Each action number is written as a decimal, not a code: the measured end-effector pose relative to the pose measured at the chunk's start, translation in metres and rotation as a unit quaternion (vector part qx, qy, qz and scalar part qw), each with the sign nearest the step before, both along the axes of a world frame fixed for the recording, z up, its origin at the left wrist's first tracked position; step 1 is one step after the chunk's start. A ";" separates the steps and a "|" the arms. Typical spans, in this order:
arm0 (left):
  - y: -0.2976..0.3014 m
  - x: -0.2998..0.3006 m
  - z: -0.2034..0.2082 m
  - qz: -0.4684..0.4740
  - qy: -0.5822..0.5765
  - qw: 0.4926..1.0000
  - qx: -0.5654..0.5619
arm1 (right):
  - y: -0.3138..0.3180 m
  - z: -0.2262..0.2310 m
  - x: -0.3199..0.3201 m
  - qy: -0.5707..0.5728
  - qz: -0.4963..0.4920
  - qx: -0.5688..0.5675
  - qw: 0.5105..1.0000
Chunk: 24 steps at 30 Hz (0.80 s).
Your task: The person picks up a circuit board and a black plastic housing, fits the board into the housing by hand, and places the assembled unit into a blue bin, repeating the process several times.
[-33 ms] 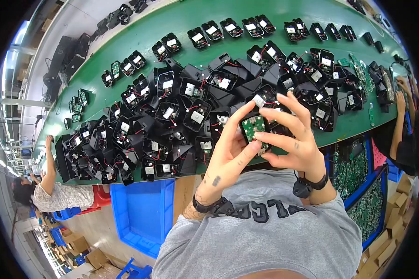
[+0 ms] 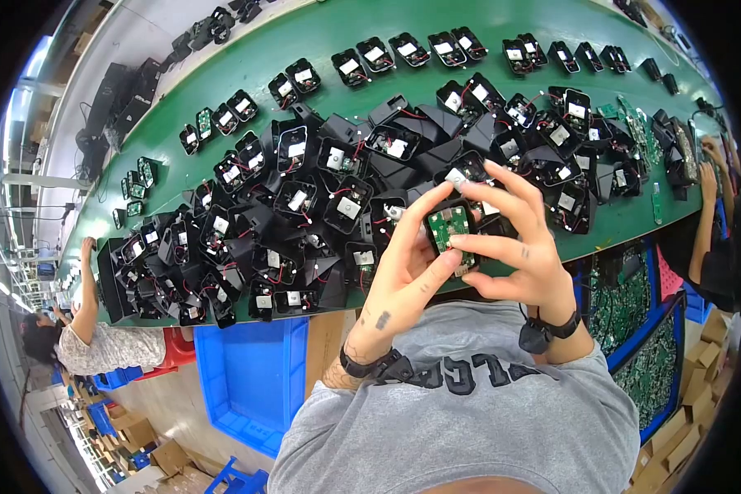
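Note:
A green circuit board (image 2: 447, 226) sits in a small open black plastic case (image 2: 430, 221) above the near edge of the table. My left hand (image 2: 405, 262) is closed around the case's left side, with its thumb at the lower part of the board. From the right, my right hand (image 2: 520, 240) presses a fingertip onto the board, its thumb near the lower end and its upper fingers raised and bent over the far end. Right beyond my hands lies a heap of similar black cases (image 2: 350, 206) with pale blocks and red and black wires inside.
Rows of black cases (image 2: 406, 49) line the far side of the green table (image 2: 247, 78). Loose circuit boards (image 2: 638, 132) lie at the right. Below the table edge are a blue bin (image 2: 251, 375) and board-filled crates (image 2: 650, 370). One person (image 2: 99, 337) works at left, another's arms (image 2: 706, 206) at right.
The raised fingers of my right hand have shifted slightly left over the case. My left hand and the heap look the same.

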<state>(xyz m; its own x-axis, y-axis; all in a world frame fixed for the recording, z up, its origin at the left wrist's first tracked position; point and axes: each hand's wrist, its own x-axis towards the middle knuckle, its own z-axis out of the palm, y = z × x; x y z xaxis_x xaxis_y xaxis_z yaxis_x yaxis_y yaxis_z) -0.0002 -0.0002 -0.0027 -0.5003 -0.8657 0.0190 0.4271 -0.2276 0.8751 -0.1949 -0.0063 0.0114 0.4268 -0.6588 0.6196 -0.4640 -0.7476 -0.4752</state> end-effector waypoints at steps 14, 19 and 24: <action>0.016 -0.006 0.001 0.081 -0.224 0.949 -0.206 | 0.013 -0.002 0.025 -0.377 0.074 0.472 0.794; 0.010 -0.006 0.021 0.126 -0.235 0.920 -0.286 | 0.017 -0.003 0.032 -0.368 0.027 0.393 0.842; 0.000 0.006 0.028 0.104 -0.278 0.887 -0.353 | 0.008 -0.006 0.039 -0.386 0.044 0.351 0.852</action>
